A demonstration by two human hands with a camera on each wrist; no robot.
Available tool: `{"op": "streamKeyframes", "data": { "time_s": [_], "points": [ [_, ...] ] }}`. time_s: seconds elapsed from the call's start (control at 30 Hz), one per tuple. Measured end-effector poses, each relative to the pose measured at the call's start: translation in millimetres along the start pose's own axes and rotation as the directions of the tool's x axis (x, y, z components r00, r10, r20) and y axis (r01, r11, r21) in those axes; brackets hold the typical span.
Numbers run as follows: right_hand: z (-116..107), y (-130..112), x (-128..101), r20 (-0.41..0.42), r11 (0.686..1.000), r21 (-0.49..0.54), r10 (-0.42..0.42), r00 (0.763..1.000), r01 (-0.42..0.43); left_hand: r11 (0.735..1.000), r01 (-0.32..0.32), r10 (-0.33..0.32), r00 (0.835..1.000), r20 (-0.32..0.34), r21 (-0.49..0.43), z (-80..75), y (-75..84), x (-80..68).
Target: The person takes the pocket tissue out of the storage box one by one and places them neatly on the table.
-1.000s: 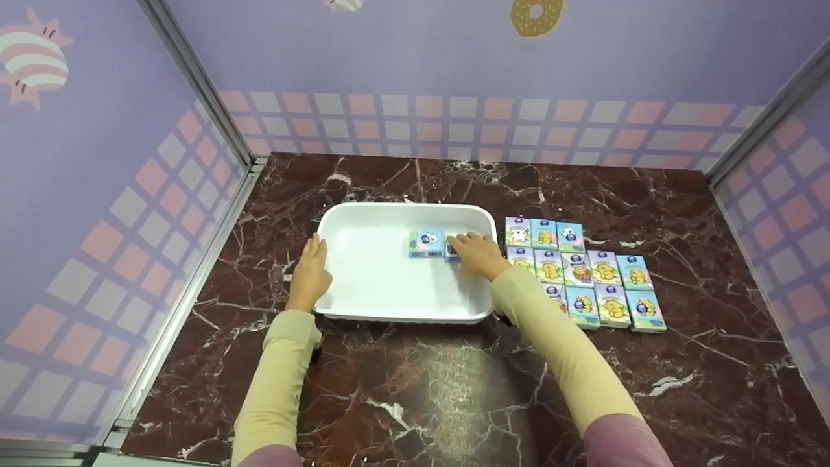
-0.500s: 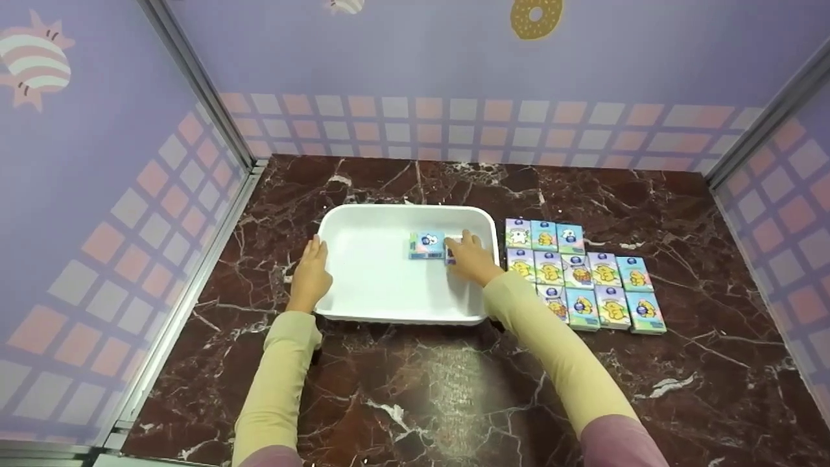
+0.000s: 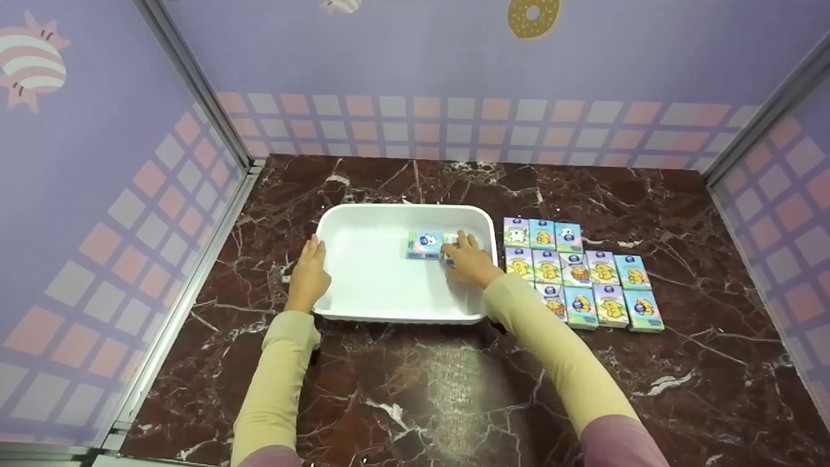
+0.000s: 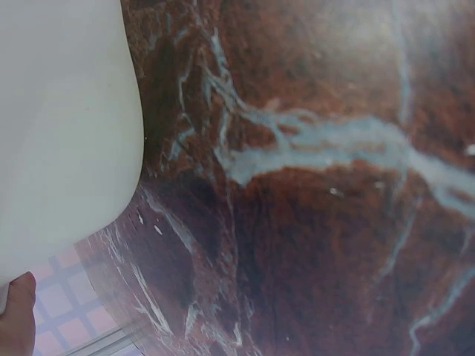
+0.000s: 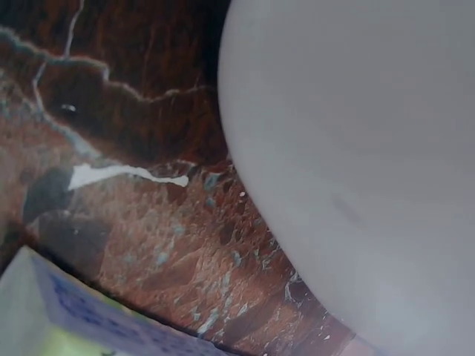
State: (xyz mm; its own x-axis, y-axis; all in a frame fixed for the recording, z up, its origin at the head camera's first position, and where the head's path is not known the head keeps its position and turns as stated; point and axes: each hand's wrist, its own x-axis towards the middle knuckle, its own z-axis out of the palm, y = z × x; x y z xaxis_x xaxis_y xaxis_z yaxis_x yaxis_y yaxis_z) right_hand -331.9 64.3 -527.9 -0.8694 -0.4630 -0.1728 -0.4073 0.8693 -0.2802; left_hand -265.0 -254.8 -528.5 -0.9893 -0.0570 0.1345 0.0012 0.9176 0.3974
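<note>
In the head view, a white rectangular tray (image 3: 376, 285) stands on the table. My left hand (image 3: 310, 275) rests along its left rim with fingers straight; a fingertip shows at the lower left corner of the left wrist view. A small blue cartoon-printed pack (image 3: 425, 242) lies in the tray, right of its middle. Beside it, my right hand (image 3: 468, 259) pinches a second small pack (image 3: 450, 242), its thumb by the left side and fingers over the top. That pack is mostly hidden under the hand. The right wrist view shows the tray's outer wall (image 5: 356, 163).
Right of the tray, several similar packs (image 3: 576, 269) lie side by side in rows on the dark red marble table (image 3: 415, 389). A pack's edge (image 5: 111, 319) shows low in the right wrist view. Purple printed panels (image 3: 415, 58) enclose the back and sides.
The right hand has shifted slightly left over the second pack, its thumb and fingers drawing in around it. The left hand, the tray and the other packs stay put.
</note>
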Motion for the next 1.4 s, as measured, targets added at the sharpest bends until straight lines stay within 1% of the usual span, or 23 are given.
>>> {"op": "streamKeyframes", "data": {
  "time_s": [0.1,0.3,0.4,0.47,0.57,0.7,0.8,0.87,0.97,1.17,1.23,1.4],
  "points": [
    [0.3,0.2,0.0,-0.029,1.0,-0.002,-0.024,0.999,0.024,1.0,-0.008,0.008,1.0,-0.007,0.001,0.1,0.0,0.0],
    [-1.9,1.5,0.2,-0.067,0.995,0.003,-0.102,0.993,0.102,1.0,-0.01,0.01,1.0,-0.018,0.006,-0.4,0.1,-0.6],
    [-2.0,1.0,0.2,-0.081,0.995,0.011,-0.102,0.992,0.103,1.0,-0.009,0.009,1.0,-0.019,0.011,-0.2,-0.1,-0.7],
    [-0.8,-0.3,-0.2,-0.088,0.997,0.032,-0.068,0.994,0.071,1.0,-0.003,0.003,1.0,-0.016,0.011,0.1,-0.2,-0.9],
    [2.3,-3.8,-1.1,-0.106,0.998,0.066,0.031,0.994,-0.024,1.0,0.01,-0.01,1.0,-0.007,0.008,0.1,-0.2,-1.4],
    [6.4,-9.5,-3.0,-0.137,0.982,0.1,0.171,0.976,-0.159,1.0,0.006,-0.006,1.0,-0.012,0.008,0.0,0.7,-2.1],
    [7.9,-12.3,-3.9,-0.139,0.971,0.083,0.233,0.962,-0.224,1.0,-0.002,0.002,1.0,-0.02,0.004,0.2,1.4,-2.3],
    [8.1,-13.2,-3.9,-0.126,0.967,0.052,0.254,0.959,-0.249,1.0,-0.008,0.009,1.0,-0.026,0.003,0.4,1.4,-2.4],
    [7.2,-13.5,-3.7,-0.106,0.965,0.029,0.264,0.959,-0.262,1.0,-0.014,0.014,0.999,-0.038,0.002,0.6,1.5,-2.4],
    [5.3,-16.1,-4.5,-0.058,0.958,0.035,0.287,0.956,-0.286,1.0,-0.019,0.019,0.999,-0.05,0.003,1.1,1.2,-2.3],
    [6.5,-17.0,-3.8,-0.068,0.957,0.031,0.291,0.954,-0.289,1.0,-0.025,0.024,0.999,-0.049,-0.002,0.4,0.9,-2.3],
    [10.9,-16.2,-1.6,-0.127,0.959,0.016,0.281,0.951,-0.282,0.999,-0.044,0.044,0.997,-0.067,0.0,-0.3,-0.2,-2.9]
  ]
}}
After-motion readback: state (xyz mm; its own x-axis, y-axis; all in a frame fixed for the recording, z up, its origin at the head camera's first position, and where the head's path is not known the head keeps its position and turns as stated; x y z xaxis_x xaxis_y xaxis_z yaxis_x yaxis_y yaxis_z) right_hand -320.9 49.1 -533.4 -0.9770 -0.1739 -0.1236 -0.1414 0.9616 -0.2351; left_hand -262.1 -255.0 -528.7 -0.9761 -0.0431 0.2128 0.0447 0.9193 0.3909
